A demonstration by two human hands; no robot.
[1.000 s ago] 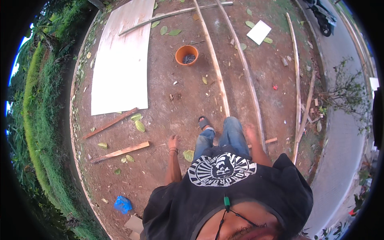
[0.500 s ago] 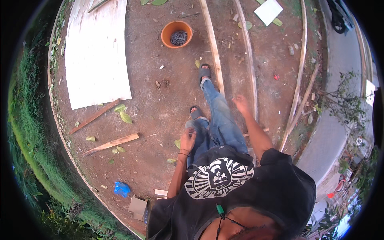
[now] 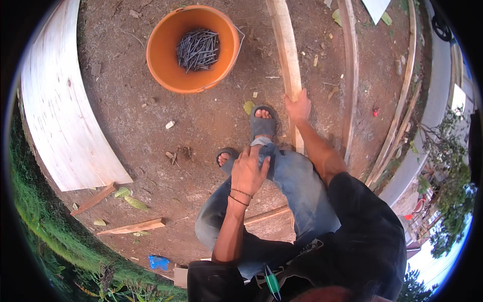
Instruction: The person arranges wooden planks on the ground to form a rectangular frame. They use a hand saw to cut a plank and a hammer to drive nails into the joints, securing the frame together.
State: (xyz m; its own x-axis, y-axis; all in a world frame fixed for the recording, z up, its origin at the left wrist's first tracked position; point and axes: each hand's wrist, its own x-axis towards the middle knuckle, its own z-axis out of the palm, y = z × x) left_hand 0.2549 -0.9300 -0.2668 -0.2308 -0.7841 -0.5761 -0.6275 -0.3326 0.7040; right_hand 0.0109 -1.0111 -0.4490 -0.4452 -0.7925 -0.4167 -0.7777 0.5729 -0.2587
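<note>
Gripping a wooden batten (image 3: 285, 48) with the right hand (image 3: 298, 105)

Nearest, the black shirt (image 3: 347, 256) is bunched, leaving scraps of white print (image 3: 310, 246) too folded to read; half a second ago most of its round emblem showed. The left hand (image 3: 250, 171), fingers loosely parted, hangs over the blue jeans (image 3: 307, 191); whether it touches them, I cannot tell. Now the person has bent lower, and the right hand, earlier in the air beside the batten, is clamped on it near its close end, beside the grey sandal (image 3: 263, 130). Farther off, left of the batten, stands an orange bucket (image 3: 161, 50) with a wire handle (image 3: 241, 40), loose grey nails (image 3: 198, 49) heaped inside. A pale plywood sheet (image 3: 58, 100) lies well left of it on the soil (image 3: 126, 126).
</note>
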